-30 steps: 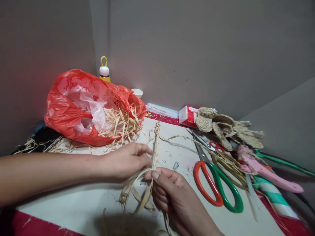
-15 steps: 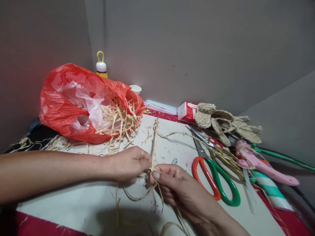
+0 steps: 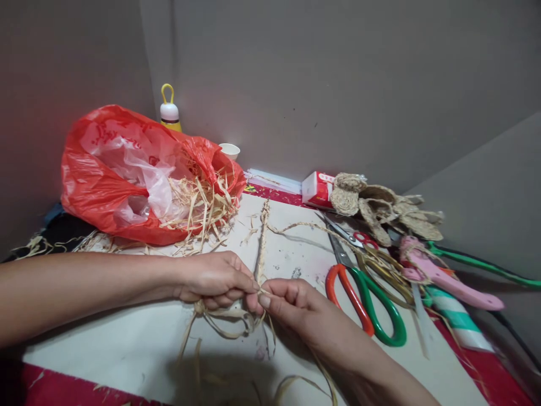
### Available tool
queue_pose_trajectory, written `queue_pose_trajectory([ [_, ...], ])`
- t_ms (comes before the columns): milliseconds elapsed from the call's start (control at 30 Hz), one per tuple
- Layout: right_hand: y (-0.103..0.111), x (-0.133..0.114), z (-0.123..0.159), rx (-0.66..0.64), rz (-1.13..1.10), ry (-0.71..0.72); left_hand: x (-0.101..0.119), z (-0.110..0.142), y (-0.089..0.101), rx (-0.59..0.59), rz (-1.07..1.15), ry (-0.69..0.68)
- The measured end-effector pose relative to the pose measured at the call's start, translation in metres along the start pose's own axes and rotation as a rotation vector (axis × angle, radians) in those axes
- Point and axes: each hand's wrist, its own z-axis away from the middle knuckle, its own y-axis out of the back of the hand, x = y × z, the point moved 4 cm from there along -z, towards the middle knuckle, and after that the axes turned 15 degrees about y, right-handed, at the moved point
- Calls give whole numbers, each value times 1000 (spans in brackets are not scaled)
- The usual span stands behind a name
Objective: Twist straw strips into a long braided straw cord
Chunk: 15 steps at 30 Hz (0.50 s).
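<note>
A thin straw braid (image 3: 262,248) runs away from me along the white board, its near end between my two hands. My left hand (image 3: 224,280) is closed, pinching straw strands at that end. My right hand (image 3: 296,310) meets it there, thumb and forefinger pinched on the same straw. Loose strands (image 3: 228,334) loop below my left fingers, and more trail under my right wrist. Exactly which strand each fingertip grips is too small to tell. To the right of my right hand lie large scissors (image 3: 366,304) with one orange and one green handle.
A red plastic bag (image 3: 101,197) spilling straw (image 3: 203,206) stands at the back left, before a bottle (image 3: 169,113) and a white cup (image 3: 230,150). On the right are woven straw pieces (image 3: 380,208), a red-and-white box (image 3: 316,190), smaller scissors and a pink tool (image 3: 456,282).
My left fingers have stretched toward my right fingertips, and the strands beneath have swung into a wider loop. The whole view has shifted slightly.
</note>
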Motion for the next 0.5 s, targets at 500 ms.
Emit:
queue_pose_trajectory([
  [500,-1,-15,11,-14,759,60,-5,-2,2,391,-305,-68],
])
